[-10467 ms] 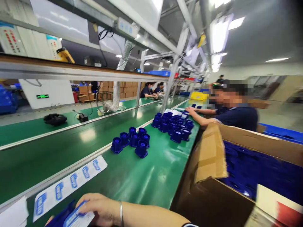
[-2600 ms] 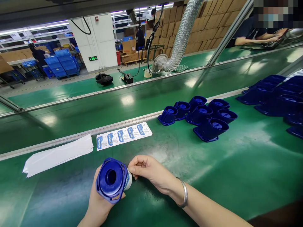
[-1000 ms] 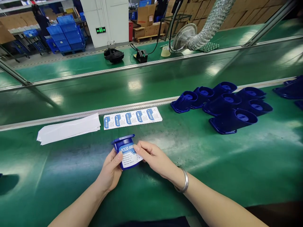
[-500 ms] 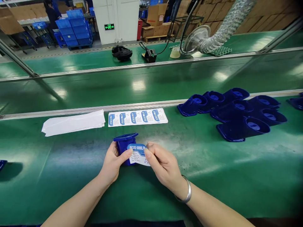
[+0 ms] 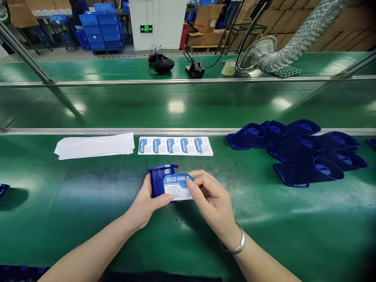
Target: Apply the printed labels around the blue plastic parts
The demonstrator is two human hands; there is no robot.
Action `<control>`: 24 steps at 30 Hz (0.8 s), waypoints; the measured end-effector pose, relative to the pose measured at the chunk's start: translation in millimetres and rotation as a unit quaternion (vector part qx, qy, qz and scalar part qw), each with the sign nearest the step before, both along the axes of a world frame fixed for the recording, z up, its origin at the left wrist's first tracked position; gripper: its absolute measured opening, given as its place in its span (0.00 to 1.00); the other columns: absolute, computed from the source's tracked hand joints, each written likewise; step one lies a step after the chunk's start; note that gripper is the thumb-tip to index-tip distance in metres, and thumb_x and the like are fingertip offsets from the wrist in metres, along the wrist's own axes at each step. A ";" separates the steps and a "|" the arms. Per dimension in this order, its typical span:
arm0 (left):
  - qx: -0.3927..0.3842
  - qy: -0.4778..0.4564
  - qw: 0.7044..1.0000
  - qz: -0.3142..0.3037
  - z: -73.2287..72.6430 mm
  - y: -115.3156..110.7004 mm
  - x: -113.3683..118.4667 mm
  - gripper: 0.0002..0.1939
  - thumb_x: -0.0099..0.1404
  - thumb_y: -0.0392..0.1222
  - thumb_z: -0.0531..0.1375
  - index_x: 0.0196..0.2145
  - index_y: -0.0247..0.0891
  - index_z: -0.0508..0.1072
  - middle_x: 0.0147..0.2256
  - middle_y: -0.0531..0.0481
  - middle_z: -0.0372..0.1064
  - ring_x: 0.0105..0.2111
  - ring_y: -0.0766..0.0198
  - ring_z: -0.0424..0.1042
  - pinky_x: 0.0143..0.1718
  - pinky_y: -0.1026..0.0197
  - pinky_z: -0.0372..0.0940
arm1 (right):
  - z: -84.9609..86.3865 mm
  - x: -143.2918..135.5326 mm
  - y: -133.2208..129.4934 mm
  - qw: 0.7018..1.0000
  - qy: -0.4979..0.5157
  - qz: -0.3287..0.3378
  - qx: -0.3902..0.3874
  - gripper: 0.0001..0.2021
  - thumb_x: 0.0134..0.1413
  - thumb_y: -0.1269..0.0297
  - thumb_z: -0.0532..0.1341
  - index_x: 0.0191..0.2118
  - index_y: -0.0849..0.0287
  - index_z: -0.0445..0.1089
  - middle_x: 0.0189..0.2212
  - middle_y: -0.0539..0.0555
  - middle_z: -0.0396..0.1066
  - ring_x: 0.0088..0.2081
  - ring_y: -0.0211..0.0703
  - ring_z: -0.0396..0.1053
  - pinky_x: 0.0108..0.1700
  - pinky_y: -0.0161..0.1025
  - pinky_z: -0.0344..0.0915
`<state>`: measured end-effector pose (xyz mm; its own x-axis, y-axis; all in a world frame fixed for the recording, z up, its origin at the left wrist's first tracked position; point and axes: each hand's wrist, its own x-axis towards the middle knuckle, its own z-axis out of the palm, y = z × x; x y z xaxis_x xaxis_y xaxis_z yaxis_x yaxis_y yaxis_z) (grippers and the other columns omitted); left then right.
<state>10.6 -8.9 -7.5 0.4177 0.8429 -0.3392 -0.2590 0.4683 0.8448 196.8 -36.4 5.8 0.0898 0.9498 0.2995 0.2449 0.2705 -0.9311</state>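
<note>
My left hand point(image 5: 149, 205) is wrapped round a dark blue plastic housing point(image 5: 158, 183), its flanged end turned up and away. Against the housing's side lies a blue and white label point(image 5: 178, 187) printed DC52Q-5000L/H. My left thumb rests at the label's lower left edge. Thumb and fingers of my right hand point(image 5: 210, 199) pinch the label's right end. How much of the label touches the housing cannot be seen. Just beyond my hands is a sheet of labels point(image 5: 176, 146), and left of it a stack of white sheets point(image 5: 95, 146).
Several blue housings point(image 5: 308, 172) lie on the green table point(image 5: 96, 211) to the right. Part of another blue piece point(image 5: 3, 189) shows at the left edge. A metal rail point(image 5: 117, 83) crosses beyond. Farther back are a soldering iron stand point(image 5: 196, 70) and a flexible duct point(image 5: 305, 35).
The label's right part, slightly curled before, now looks flatter and faces me more fully. My left thumb has shifted to the label's lower edge. The head view has tilted and moved slightly.
</note>
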 end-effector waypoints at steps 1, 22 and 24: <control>0.001 0.002 1.000 0.002 -0.1 -0.1 -0.3 0.35 0.57 0.42 0.72 0.58 0.41 0.64 0.55 0.41 0.71 0.57 0.45 0.69 0.57 0.45 0.64 | 0.7 -0.1 -0.1 1.000 -0.004 -0.007 0.001 0.16 0.69 0.62 0.59 0.27 0.56 0.63 0.35 0.54 0.69 0.31 0.42 0.63 0.31 0.39 0.56; 0.087 0.111 0.989 -0.046 -0.3 2.3 -6.6 0.33 0.61 0.46 0.70 0.59 0.40 0.61 0.55 0.39 0.69 0.55 0.42 0.70 0.53 0.45 0.68 | -8.7 4.2 10.6 0.899 0.294 0.096 -0.311 0.21 0.50 0.46 0.74 0.36 0.60 0.75 0.31 0.54 0.72 0.31 0.42 0.67 0.34 0.35 0.64; 0.087 0.117 0.987 -0.062 1.0 2.8 -7.2 0.34 0.61 0.47 0.69 0.59 0.40 0.60 0.55 0.38 0.69 0.55 0.42 0.71 0.52 0.45 0.68 | -11.5 4.5 9.5 0.912 0.268 0.095 -0.297 0.19 0.52 0.47 0.74 0.35 0.59 0.75 0.29 0.52 0.71 0.29 0.40 0.66 0.32 0.35 0.64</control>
